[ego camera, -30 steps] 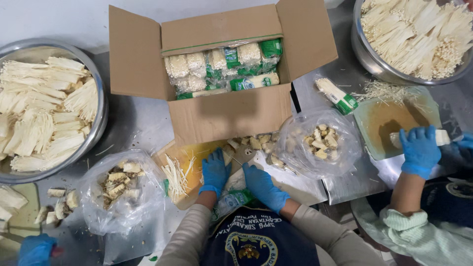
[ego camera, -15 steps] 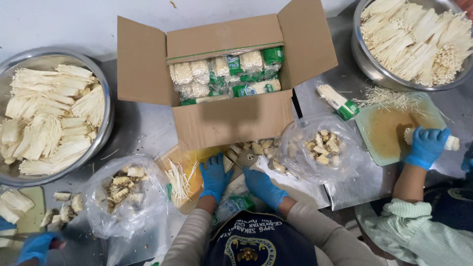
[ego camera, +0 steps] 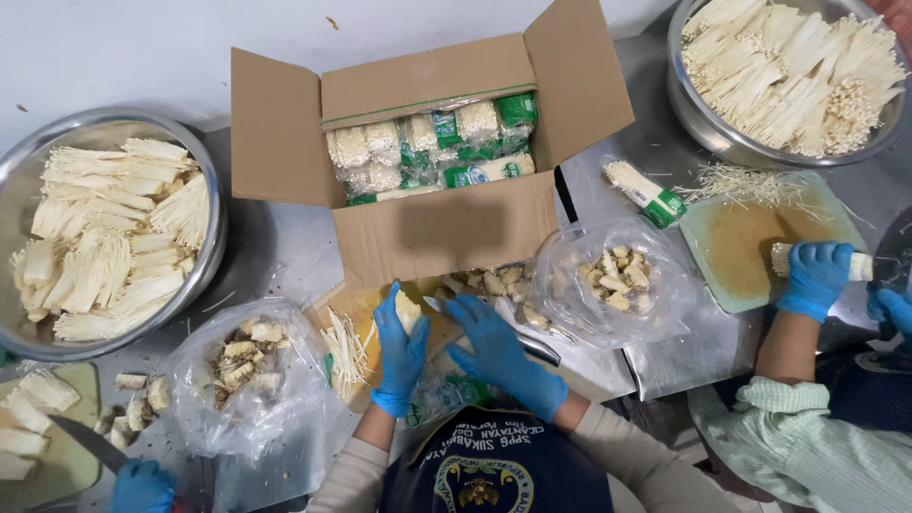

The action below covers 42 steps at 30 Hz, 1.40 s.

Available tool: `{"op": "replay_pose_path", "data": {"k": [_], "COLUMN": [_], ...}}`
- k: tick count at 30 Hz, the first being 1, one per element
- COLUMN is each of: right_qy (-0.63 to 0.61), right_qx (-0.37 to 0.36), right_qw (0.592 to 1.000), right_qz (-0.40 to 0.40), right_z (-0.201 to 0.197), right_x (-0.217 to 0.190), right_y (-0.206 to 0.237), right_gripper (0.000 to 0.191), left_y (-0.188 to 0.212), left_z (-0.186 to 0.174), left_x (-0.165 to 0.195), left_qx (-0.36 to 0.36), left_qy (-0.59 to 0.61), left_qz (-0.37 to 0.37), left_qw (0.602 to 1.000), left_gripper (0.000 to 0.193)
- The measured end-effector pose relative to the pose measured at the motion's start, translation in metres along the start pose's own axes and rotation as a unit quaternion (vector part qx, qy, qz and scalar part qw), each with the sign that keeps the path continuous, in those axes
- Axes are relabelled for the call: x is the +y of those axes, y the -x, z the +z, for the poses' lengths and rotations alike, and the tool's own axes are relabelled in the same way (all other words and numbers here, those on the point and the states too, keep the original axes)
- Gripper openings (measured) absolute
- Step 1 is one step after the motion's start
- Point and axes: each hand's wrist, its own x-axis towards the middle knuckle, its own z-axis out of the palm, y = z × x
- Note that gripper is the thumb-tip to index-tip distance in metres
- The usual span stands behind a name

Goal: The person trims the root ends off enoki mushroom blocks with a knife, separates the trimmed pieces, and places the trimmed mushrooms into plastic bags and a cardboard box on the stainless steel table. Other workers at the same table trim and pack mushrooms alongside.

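Just below the open cardboard box (ego camera: 432, 180), the left hand (ego camera: 399, 356) is grasping a cut enoki mushroom bundle (ego camera: 408, 311); the right hand (ego camera: 499, 356) lies flat and released on a knife (ego camera: 532, 347).

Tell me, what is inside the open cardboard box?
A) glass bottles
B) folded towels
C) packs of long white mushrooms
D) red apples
C: the cardboard box stands open and holds packs of long white mushrooms in clear wrappers with green ends, lined up side by side.
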Motion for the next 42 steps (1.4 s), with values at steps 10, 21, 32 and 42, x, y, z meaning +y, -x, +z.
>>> {"op": "replay_pose_path", "data": {"k": [10,21,32,42], "right_qy": [-0.676,-0.826,-0.275,-0.065], "right_qx": [-0.110,0.038,0.258,0.005], "right_qw": [0.709,0.513,0.817,0.865], "right_qz": [0.169,0.230,0.436,0.498], "right_z": [0.034,-0.135,-0.285,-0.250], "right_x": [0.003,0.146,0.288,0.306], "right_y": [-0.017,0.097,0.120,0.069], "right_gripper": [0.067,0.051,0.061,0.060], "left_y": [-0.017,0.007,0.008,0.002], "left_z": [0.014,-0.051,-0.055,-0.048], "left_x": [0.040,0.066,-0.034,-0.076], "left_qx": [-0.113,-0.175,-0.063,-0.045], "left_qy": [0.183,0.364,0.508,0.476], "left_qz": [-0.267,-0.271,-0.375,-0.426], "left_qw": [0.939,0.874,0.773,0.768], "left_gripper": [0.097,0.087,0.074,0.077]}}
